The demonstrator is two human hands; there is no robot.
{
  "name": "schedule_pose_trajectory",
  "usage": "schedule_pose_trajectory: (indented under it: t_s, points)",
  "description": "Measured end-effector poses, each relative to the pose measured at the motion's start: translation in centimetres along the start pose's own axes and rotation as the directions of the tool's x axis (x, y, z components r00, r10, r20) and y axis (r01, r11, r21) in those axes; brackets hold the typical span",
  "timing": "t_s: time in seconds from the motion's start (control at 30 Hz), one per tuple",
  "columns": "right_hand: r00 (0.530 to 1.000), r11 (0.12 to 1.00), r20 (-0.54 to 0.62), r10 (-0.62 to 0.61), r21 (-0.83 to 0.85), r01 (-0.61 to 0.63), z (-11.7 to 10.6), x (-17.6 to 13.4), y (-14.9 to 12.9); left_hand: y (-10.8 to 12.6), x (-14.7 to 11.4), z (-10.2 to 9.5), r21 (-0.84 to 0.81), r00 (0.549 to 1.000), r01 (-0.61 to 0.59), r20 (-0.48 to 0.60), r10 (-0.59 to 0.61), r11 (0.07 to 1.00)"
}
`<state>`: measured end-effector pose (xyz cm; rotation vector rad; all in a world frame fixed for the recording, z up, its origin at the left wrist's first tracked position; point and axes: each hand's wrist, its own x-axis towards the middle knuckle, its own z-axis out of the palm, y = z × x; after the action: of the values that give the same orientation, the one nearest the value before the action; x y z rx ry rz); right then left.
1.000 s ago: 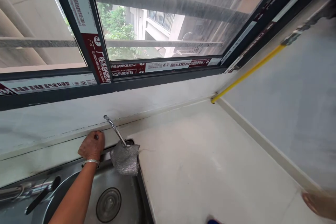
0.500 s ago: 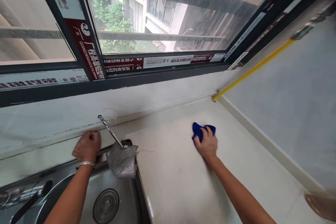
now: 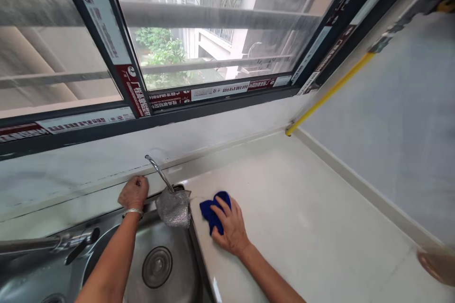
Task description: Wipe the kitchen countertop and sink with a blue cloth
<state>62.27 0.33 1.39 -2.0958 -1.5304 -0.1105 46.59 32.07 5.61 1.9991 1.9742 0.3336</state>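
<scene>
My right hand (image 3: 231,227) presses a crumpled blue cloth (image 3: 213,213) onto the white countertop (image 3: 284,199), close to the sink's right edge. Its fingers are bent over the cloth. Behind the sink, my left hand (image 3: 134,192) rests as a fist on the ledge by the wall, and I see nothing in it. A bracelet circles that wrist. Just right of the fist, a grey mesh cloth (image 3: 174,208) hangs over the sink's rear corner, at the foot of a thin bent metal pipe (image 3: 159,173). Below my left forearm lies the stainless steel sink (image 3: 181,265) with a round drain.
A chrome faucet (image 3: 46,244) reaches in from the left over the sink. Dark window frames (image 3: 213,109) with printed tape run above the counter. At the back right corner a yellow pipe (image 3: 330,92) climbs along the wall. A brownish rounded object (image 3: 435,265) sits at the right edge.
My right hand has slid the blue cloth left and toward me across the countertop, up to the sink's edge. My left fist stays on the ledge while the view has shifted.
</scene>
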Motion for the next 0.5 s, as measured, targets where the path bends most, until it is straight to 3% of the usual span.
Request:
schedule_pose_trajectory:
  t_s: [0.17, 0.27, 0.37, 0.5]
  points:
    - [0.995, 0.995, 0.061, -0.078, 0.066, 0.074, -0.7, -6.5, -4.4, -1.7, -1.0, -1.1, -0.033, 0.982, -0.174, 0.063, 0.176, 0.984]
    - [0.988, 0.992, 0.100, -0.114, 0.065, 0.107, -1.7, -10.7, -5.5, -3.1, -3.0, -1.5, -0.060, 0.956, -0.251, 0.140, 0.257, 0.966]
    - [0.980, 0.982, 0.073, -0.186, -0.002, 0.187, -3.0, -15.6, -5.2, -5.0, -7.2, -2.2, -0.143, 0.882, -0.374, 0.249, 0.399, 0.916]
    - [0.952, 0.933, 0.022, -0.304, -0.196, 0.302, -4.7, -22.4, -3.3, -9.4, -15.0, -3.6, -0.255, 0.752, -0.519, 0.318, 0.577, 0.816]
